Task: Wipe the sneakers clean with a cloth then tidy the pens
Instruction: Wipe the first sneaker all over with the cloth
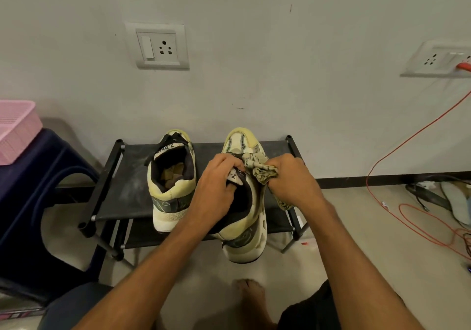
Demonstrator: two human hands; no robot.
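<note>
Two cream and pale-yellow sneakers are in view. The left sneaker [170, 184] rests on the top shelf of a low black shoe rack [119, 192], heel toward me. My left hand [216, 189] lifts the right sneaker [246, 233] above the rack's front edge, with its fingers gripping the tongue and collar. My right hand [293, 179] is closed on a crumpled patterned cloth [260, 170] and presses it against the shoe's upper near the laces. No pens are visible.
A dark blue plastic stool [30, 192] with a pink basket [15, 128] on it stands at the left. Orange cable [407, 138] runs from a wall socket [438, 59] down to the floor at the right, near an insole. My bare foot [251, 301] is on the floor below.
</note>
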